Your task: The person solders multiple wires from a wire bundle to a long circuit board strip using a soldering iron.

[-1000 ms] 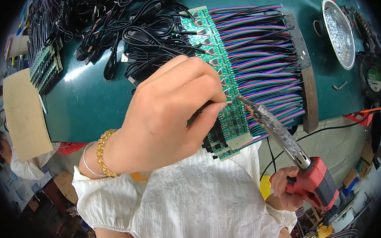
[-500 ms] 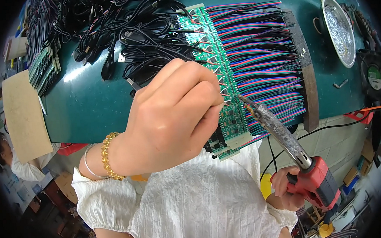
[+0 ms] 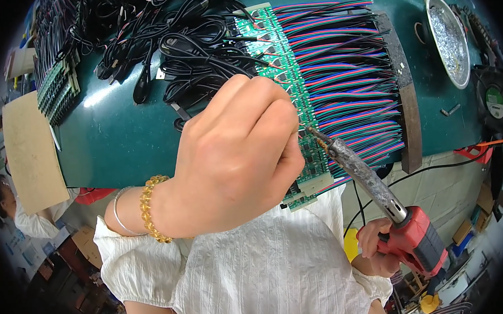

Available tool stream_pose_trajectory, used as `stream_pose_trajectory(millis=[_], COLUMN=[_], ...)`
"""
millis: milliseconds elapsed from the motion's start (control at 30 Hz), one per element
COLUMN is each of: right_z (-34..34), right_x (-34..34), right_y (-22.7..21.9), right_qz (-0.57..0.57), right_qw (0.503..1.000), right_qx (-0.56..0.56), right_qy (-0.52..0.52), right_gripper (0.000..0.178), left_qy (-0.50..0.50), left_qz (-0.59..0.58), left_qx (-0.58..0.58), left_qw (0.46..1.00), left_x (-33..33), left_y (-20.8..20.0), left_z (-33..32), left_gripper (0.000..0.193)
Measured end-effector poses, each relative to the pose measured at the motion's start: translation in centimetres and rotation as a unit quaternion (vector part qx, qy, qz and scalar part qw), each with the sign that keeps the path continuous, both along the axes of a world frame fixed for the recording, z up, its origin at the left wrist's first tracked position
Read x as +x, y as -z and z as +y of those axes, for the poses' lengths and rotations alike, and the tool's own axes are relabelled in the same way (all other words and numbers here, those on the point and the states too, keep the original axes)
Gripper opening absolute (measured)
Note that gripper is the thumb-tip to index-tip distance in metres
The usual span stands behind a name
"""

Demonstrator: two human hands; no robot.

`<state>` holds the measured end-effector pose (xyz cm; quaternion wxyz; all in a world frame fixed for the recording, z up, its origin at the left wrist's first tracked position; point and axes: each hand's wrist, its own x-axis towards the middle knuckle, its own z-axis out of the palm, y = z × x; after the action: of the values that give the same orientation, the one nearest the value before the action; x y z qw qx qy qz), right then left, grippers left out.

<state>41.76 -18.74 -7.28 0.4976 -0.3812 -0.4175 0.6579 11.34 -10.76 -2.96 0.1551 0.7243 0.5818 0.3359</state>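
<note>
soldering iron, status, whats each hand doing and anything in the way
Right hand holds iron, tip by the boards, contact unclear. Left hand closed at the boards, contents hidden. Left hand blocks view of some boards.

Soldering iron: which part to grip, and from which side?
The red handle, likely best from the wearer's side, where the right hand grips it. The iron slants up-left, so the handle sits nearest the body; its bare metal barrel ends in a tip over the boards, and may be hot.
</note>
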Motion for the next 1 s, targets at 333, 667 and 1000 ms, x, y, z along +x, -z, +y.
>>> stream_pose_trajectory(millis=[333, 667, 1000], right_z=[-0.8, 1.1, 2.3], right_x=[5.3, 0.0, 0.9], right_y=[2.0, -0.5, -0.3], right_qz=[-0.152, -0.033, -0.003], right_qw=[0.97, 0.99, 0.978], right_qx=[0.124, 0.057, 0.098], right_qy=[-0.145, -0.122, -0.184], right_gripper=[0.061, 0.082, 0.084], left_qy=[-0.019, 0.006, 0.074], left_qz=[0.02, 0.028, 0.011], left_qx=[-0.011, -0.023, -0.093], left_qw=[1.0, 0.999, 0.993], left_x=[-0.1, -0.2, -1.4], left_y=[-0.4, -0.7, -2.1], left_z=[-0.2, 0.1, 0.5], left_gripper=[0.022, 0.021, 0.019])
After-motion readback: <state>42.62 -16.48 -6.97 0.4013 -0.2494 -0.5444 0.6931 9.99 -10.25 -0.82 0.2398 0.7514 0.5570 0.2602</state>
